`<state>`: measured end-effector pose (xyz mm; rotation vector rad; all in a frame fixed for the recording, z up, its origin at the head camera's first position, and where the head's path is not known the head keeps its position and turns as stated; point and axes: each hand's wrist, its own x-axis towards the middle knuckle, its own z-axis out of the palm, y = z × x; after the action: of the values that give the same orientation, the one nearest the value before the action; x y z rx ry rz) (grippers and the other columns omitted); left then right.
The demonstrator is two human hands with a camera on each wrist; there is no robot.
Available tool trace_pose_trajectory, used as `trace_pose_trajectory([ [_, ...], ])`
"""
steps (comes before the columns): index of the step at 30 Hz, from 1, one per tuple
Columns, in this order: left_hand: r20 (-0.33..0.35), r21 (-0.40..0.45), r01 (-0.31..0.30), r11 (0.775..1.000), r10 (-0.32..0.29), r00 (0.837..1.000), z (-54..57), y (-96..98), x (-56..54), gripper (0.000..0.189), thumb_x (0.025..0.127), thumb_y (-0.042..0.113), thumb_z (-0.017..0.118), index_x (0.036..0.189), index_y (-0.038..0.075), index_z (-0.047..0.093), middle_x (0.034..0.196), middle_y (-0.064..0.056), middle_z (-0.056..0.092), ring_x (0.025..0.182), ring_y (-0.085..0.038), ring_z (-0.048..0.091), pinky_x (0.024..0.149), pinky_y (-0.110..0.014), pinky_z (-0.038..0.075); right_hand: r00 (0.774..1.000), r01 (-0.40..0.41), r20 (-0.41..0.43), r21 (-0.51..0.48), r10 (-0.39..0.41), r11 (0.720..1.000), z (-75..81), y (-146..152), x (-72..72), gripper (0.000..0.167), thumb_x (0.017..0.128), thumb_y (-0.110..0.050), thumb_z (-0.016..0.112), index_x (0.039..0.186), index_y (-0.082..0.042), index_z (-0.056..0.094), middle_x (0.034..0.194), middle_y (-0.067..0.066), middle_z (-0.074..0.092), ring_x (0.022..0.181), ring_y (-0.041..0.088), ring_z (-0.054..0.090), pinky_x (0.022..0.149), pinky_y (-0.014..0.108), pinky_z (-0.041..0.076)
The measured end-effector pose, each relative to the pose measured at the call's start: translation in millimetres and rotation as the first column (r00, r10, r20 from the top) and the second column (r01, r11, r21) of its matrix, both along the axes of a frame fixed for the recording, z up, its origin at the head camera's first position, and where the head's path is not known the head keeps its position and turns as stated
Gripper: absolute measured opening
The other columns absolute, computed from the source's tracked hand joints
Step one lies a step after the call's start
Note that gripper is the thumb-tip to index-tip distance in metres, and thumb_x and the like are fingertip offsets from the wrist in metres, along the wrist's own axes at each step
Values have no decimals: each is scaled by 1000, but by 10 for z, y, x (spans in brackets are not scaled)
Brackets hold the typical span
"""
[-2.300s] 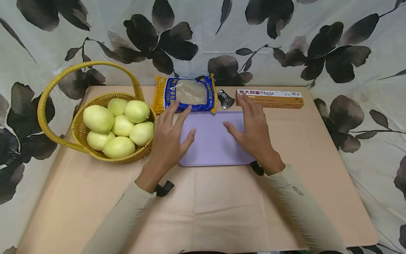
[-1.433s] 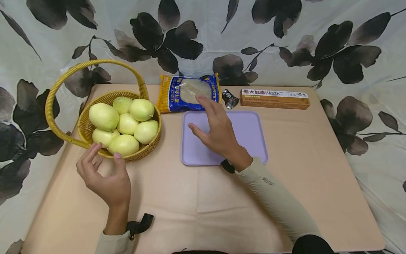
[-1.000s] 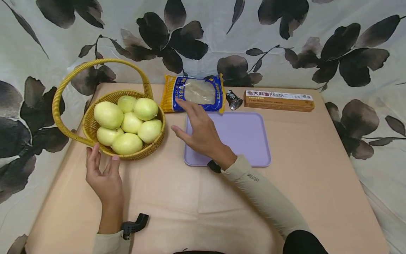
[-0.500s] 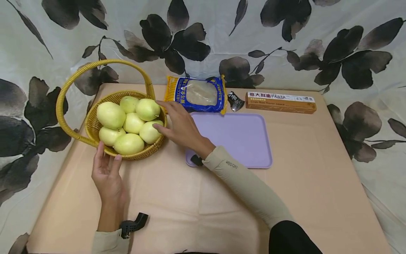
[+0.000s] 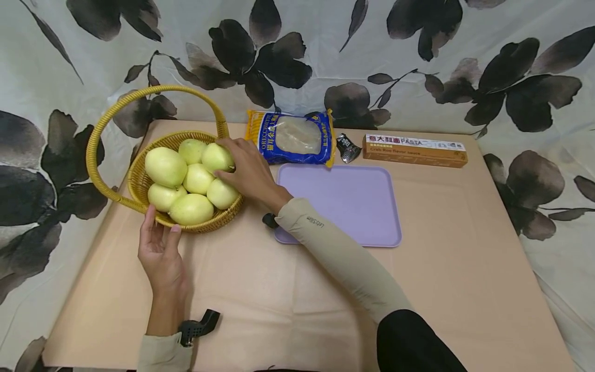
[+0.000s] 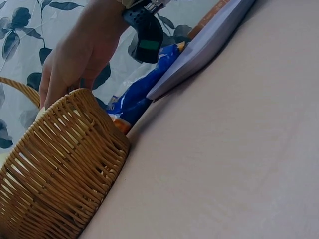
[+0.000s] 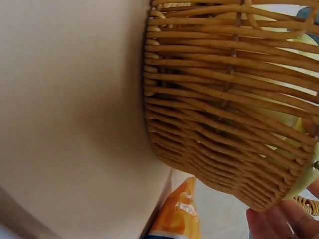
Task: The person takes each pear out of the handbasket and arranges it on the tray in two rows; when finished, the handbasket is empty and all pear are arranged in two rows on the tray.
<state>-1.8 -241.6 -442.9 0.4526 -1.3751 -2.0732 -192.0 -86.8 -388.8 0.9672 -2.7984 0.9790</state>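
Note:
In the head view a yellow wicker basket point(image 5: 218, 223) with a tall arched handle holds several pale green, smooth, melon-like fruits point(image 5: 191, 209). My right hand point(image 5: 251, 173) reaches over the basket's right rim, its thumb and fingers curled round the fruit point(image 5: 216, 157) at the upper right. In the right wrist view its fingertips point(image 7: 284, 219) show past the rim, by that fruit. My left hand point(image 5: 162, 258) is at the near side, fairly straight fingers and thumb against the basket wall below the handle's foot. The left wrist view shows the wicker wall point(image 6: 60, 164) and my right hand above it.
A lilac tray point(image 5: 344, 206) lies right of the basket, partly under my right forearm. Behind it are a blue and yellow orecchiette bag point(image 5: 297, 137), a small black packet point(image 5: 347, 148) and a brown pasta box point(image 5: 413, 151). A floral cloth point(image 5: 325, 62) hangs behind the table.
My right hand has moved left from over the tray to the basket and closed round a fruit. My left hand has moved from the tray to the basket's near wall.

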Motion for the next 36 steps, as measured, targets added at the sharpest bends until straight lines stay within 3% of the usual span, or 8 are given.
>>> trace_pose_trajectory([
  [3,10,-15,-4,1000,4,1000,-7,0,-8,66,99,-16,58,160,7,46,171,-8,32,159,-27,32,112,-16,48,1000,6,-10,-8,-6,1000,10,-1,-6,66,96,-43,79,153,-23,54,142,2,63,131,18,56,107,33,47],
  [10,8,-6,-9,1000,9,1000,-33,-2,-14,67,98,-18,57,159,7,47,171,-9,33,158,-28,33,111,-17,49,1000,3,-24,-119,-6,993,28,124,56,63,95,-39,81,150,-19,58,145,1,64,137,17,54,117,31,40],
  [20,-27,8,-7,1000,8,1000,-31,1,-17,66,98,-19,56,159,4,45,172,-10,31,159,-28,31,113,-18,48,996,49,-54,-343,-72,938,126,562,153,64,86,-31,90,142,-16,65,139,3,69,131,20,58,108,34,48],
  [24,-22,13,-7,1000,7,1000,-25,2,-15,66,98,-19,56,159,4,45,172,-10,30,159,-28,31,113,-17,49,995,87,-8,-392,-98,916,84,804,153,64,85,-24,91,142,-13,65,141,6,67,128,21,59,106,34,55],
  [30,31,-6,-19,1000,19,999,-6,-7,-7,67,98,-17,58,159,9,48,172,-5,32,159,-24,32,112,-16,48,985,172,92,-384,-148,907,-69,1128,123,64,87,-21,90,144,-13,62,142,8,64,126,21,60,106,39,59],
  [36,34,-14,-9,1000,9,999,-7,-6,-9,67,98,-16,59,159,9,47,172,-7,31,158,-26,33,114,-18,47,967,238,159,-298,-198,924,-188,1315,86,62,87,-22,91,141,-10,63,137,11,65,124,25,61,105,40,59],
])
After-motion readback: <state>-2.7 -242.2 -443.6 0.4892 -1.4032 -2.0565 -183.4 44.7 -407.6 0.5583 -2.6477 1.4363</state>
